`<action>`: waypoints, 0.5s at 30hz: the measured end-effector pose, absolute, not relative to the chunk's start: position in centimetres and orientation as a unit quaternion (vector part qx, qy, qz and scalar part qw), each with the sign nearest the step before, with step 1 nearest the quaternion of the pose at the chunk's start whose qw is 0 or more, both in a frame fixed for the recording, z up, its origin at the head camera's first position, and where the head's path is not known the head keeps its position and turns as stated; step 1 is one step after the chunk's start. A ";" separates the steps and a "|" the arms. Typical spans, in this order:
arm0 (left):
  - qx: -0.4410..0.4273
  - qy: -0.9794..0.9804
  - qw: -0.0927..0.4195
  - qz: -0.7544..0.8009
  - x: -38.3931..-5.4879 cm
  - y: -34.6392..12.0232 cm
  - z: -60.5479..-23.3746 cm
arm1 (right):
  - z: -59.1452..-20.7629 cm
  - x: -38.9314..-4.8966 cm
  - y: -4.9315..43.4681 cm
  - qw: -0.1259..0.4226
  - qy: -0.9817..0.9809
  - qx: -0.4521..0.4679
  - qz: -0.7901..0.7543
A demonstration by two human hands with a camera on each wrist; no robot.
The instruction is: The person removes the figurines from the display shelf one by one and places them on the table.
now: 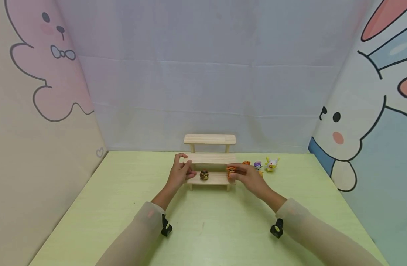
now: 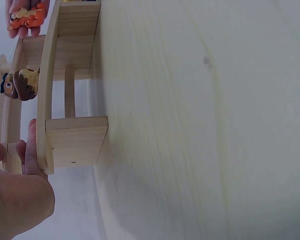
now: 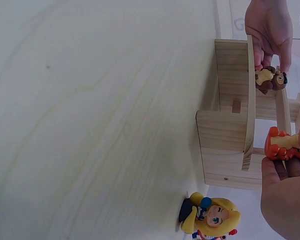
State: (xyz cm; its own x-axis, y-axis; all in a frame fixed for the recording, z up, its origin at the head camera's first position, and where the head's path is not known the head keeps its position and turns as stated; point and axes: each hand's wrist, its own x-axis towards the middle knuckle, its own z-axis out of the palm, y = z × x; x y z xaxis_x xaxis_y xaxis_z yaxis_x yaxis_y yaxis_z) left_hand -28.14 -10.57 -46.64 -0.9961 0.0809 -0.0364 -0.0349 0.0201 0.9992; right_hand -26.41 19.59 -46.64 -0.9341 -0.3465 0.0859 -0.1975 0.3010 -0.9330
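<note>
A three-tier wooden step shelf [image 1: 210, 139] stands near the back of the table. An owl figurine [image 1: 204, 175] sits upright on its lowest tier, left of the middle. My left hand [image 1: 180, 173] rests at the shelf's left end, its fingers touching the lowest board beside the owl. At the right end of that tier, my right hand [image 1: 252, 179] pinches an orange striped tiger figurine [image 3: 280, 143] between thumb and fingers. In the right wrist view the tiger is close over the board's end, partly covered by the thumb.
Right of the shelf stand several more figurines: a white and yellow one [image 1: 271, 164], one with a purple top [image 1: 257, 165] and an orange one [image 1: 246, 163]. A yellow-haired figurine [image 3: 217, 217] stands near the shelf's right leg. A pale curtain [image 1: 203, 74] hangs behind the table.
</note>
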 end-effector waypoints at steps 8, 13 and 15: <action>0.024 0.714 0.039 0.698 -27.3 -10.4 -45.5 | -46.0 -26.3 20.5 0.062 0.814 -0.159 -0.556; 0.022 0.716 0.044 0.696 -27.5 -10.5 -45.7 | -45.9 -26.5 21.1 0.052 0.813 -0.168 -0.555; 0.019 0.718 0.042 0.695 -27.8 -10.5 -46.1 | -45.9 -26.6 21.3 0.047 0.810 -0.177 -0.557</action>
State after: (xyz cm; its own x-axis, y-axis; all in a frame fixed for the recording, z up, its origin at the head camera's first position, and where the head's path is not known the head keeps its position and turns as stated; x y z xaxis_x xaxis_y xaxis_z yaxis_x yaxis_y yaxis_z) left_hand -27.77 -10.52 -46.14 -0.9958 0.0856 -0.0326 -0.0297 0.0343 0.9990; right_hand -26.59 21.32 -45.85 -0.9328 -0.3395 0.1208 -0.2341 0.3162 -0.9193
